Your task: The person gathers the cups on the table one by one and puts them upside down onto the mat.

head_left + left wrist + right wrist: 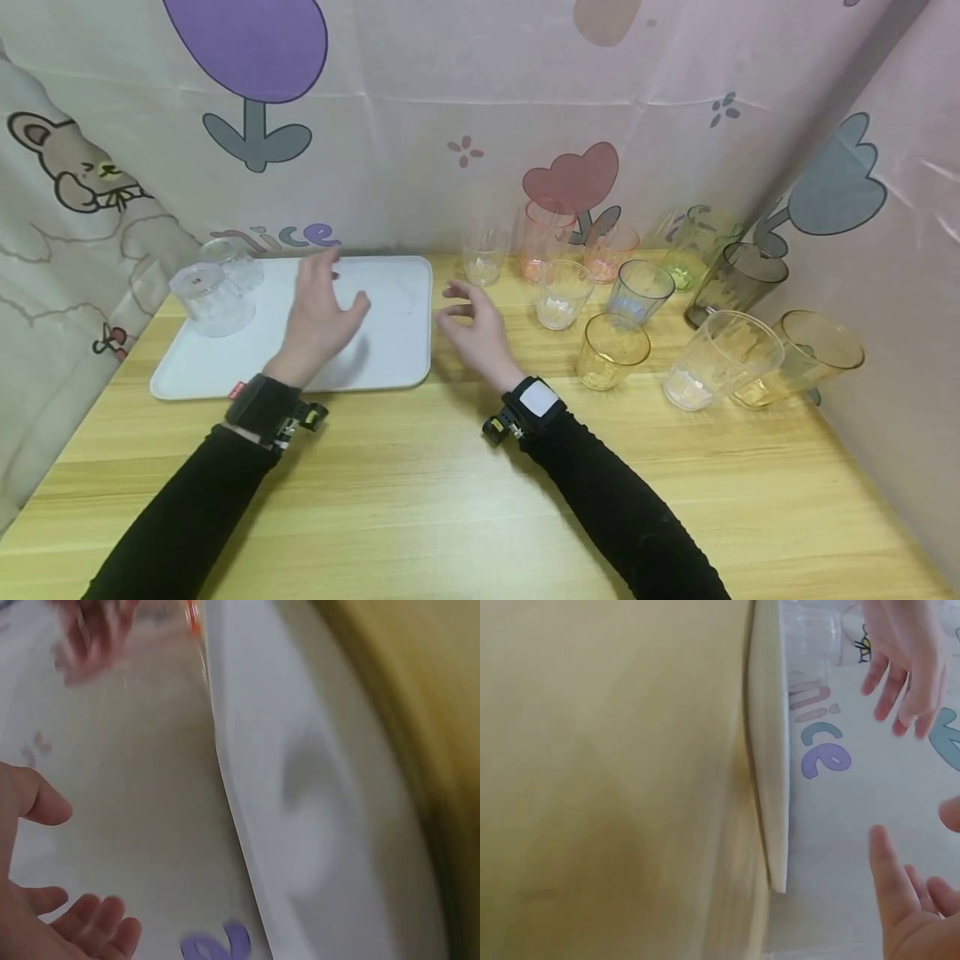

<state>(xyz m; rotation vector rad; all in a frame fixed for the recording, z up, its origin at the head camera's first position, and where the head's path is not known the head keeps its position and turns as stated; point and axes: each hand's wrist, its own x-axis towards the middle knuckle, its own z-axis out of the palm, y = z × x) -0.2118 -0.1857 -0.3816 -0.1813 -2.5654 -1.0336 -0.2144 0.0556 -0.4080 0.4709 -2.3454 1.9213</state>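
Observation:
Above the white tray (390, 333) my left hand (318, 312) hovers with its thumb apart from its fingers, holding nothing. My right hand (476, 329) is in the air just past the tray's right edge, fingers loosely bent, also without anything in it. Two clear glasses stand upside down at the tray's left end: a nearer glass (213, 300) and one behind it (236, 267). Closest to the right hand are a small clear glass (483, 265) at the back and another clear glass (562, 296). The left wrist view shows the left hand's spread fingers (90, 922).
Several upright glasses crowd the table's right side: a yellow glass (611, 354), a bluish glass (640, 292), pink glasses (546, 242), a green glass (697, 246), a dark grey glass (735, 283), and a tall clear glass (720, 362). A printed curtain (412, 125) borders the back.

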